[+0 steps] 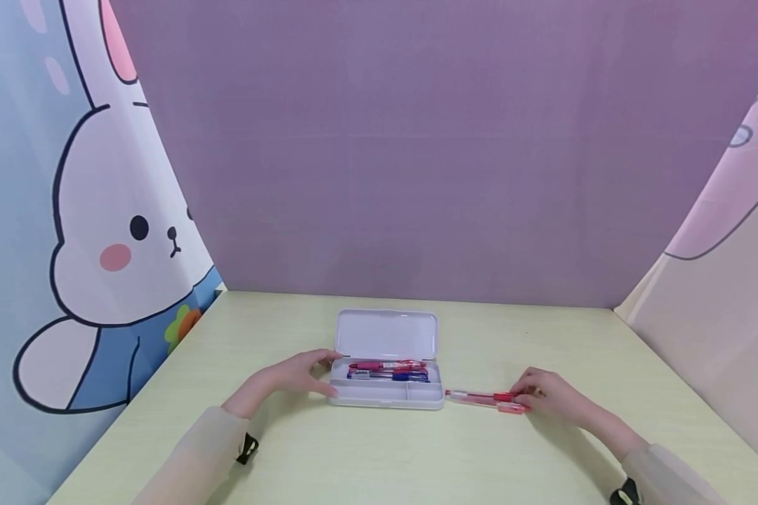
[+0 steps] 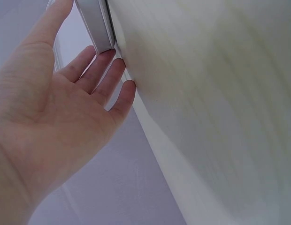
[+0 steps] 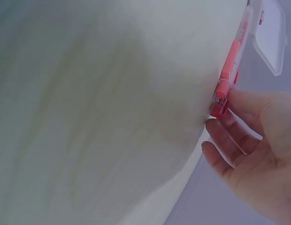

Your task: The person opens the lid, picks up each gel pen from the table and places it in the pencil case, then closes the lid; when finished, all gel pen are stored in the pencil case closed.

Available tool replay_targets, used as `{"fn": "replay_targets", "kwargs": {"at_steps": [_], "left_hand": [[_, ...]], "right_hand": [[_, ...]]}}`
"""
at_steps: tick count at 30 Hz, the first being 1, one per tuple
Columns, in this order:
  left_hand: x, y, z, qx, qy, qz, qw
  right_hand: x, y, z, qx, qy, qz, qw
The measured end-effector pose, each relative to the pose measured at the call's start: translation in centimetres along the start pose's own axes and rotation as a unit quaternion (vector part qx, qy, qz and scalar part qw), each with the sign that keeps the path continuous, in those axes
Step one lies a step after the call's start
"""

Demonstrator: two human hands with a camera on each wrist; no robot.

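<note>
A white pencil case [image 1: 388,403] lies on the table with its lid [image 1: 387,334] tipped back. Several pens [image 1: 388,372], red and blue, are in its rear compartment. My left hand [image 1: 299,373] spans the case's left end, thumb at the front corner and fingers at the rear; in the left wrist view its fingertips [image 2: 108,55] touch the end wall. Right of the case lie two pens side by side, a red-capped pen [image 1: 504,397] and a pen with a lighter red cap [image 3: 231,61]. My right hand [image 1: 552,396] pinches the red-capped pen at its right end between thumb and fingers.
The pale wood-grain table [image 1: 379,456] extends around the case. A purple cloth backdrop [image 1: 404,175] rises behind its far edge. A rabbit-print curtain [image 1: 101,210] hangs at left, a pink and cream one [image 1: 720,280] at right. Black straps show at both sleeves.
</note>
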State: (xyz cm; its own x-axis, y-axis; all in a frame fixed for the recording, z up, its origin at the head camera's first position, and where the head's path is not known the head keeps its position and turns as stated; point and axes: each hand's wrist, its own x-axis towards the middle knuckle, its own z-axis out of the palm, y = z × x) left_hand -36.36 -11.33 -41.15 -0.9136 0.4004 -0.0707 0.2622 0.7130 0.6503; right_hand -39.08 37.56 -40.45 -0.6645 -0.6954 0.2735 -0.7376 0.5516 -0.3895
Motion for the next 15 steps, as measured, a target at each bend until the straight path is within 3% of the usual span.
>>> {"fn": "replay_targets", "kwargs": {"at_steps": [11,15], "left_hand": [[-0.04,-0.03,0.0,-0.006,0.004,-0.004,1.0],[-0.07,-0.11,0.09,-0.005,0.005,-0.004,1.0]], "right_hand": [[0.12,-0.39,-0.22,-0.007,0.026,0.048,0.998],[0.21,-0.58,-0.57,-0.021,0.048,0.034,0.998]]}}
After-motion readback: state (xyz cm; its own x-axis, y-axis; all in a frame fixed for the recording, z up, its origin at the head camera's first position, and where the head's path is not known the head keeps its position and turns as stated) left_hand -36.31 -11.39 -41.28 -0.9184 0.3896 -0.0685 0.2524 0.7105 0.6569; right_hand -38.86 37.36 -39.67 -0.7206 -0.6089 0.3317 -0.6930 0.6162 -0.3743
